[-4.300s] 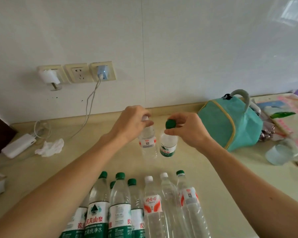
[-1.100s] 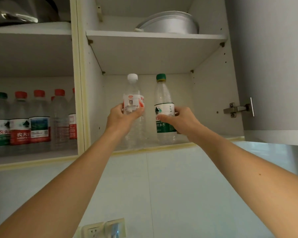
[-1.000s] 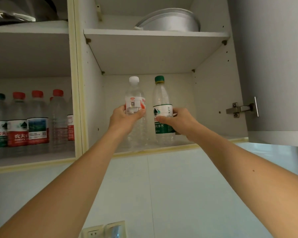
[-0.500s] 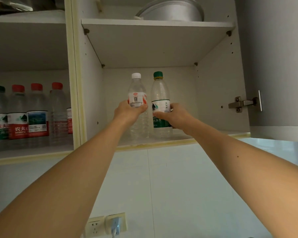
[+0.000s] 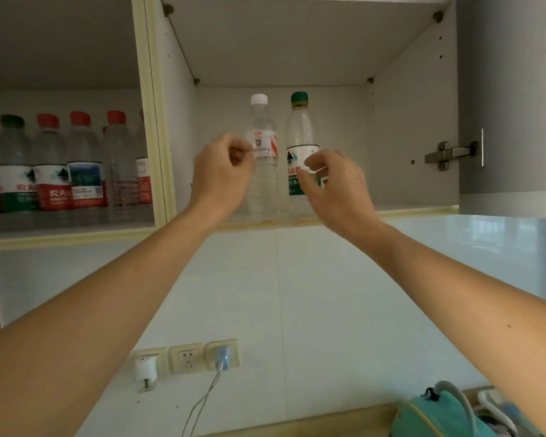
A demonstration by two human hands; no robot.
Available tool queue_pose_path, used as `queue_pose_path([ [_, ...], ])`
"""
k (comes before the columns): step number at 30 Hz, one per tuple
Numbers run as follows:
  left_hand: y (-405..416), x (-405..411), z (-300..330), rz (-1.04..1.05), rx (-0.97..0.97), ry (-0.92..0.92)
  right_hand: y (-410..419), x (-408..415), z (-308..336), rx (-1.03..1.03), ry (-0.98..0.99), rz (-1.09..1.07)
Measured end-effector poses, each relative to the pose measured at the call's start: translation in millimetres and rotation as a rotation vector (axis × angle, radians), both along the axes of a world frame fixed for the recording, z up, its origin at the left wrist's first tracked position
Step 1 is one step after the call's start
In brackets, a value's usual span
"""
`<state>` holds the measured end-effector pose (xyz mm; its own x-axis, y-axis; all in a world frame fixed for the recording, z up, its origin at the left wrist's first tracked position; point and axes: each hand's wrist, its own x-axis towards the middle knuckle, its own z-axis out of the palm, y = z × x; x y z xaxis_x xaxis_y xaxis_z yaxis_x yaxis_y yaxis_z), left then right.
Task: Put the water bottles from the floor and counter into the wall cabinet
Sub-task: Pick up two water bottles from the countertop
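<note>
Both bottles are standing upright side by side on the bottom shelf of the open white wall cabinet, the clear plastic white-capped bottle with the red label on the left and the clear green-capped bottle with the green and white label right next to it. The left hand and right hand hang just in front of them, fingers loosely curled, holding nothing. More red and green-capped bottles fill the compartment to the left, and there's a teal bag down on the counter.
</note>
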<state>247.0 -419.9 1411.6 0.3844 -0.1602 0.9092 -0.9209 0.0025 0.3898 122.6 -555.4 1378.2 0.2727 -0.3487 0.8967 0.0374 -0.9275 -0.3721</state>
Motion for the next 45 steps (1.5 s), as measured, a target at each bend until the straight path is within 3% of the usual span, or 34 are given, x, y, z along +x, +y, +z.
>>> queue_pose_path([
  [3,18.4,-3.9,-31.6,-0.130,0.006,-0.018,19.3,-9.1,-35.8,-0.015,-0.018,0.082],
  [8,43.3,-3.1,-105.9,-0.268,0.108,0.078,41.0,-10.3,-112.7,0.084,0.109,0.162],
  [20,100.7,18.9,-336.4,-0.239,0.423,0.628,66.6,6.3,-319.3,0.664,0.663,0.293],
  [25,119.3,23.3,-428.7,-0.152,0.749,0.808,86.8,9.1,-397.4,0.837,0.862,0.336],
  [29,133.2,28.5,-487.2,-0.063,1.065,0.840,104.5,15.0,-451.4,0.992,0.981,0.343],
  [36,139.9,37.1,-540.1,-0.034,1.317,0.880,129.8,24.2,-510.5,1.123,1.155,0.315],
  [45,125.9,44.4,-561.4,-0.063,1.409,0.922,138.6,35.6,-543.9,1.230,1.215,0.304],
])
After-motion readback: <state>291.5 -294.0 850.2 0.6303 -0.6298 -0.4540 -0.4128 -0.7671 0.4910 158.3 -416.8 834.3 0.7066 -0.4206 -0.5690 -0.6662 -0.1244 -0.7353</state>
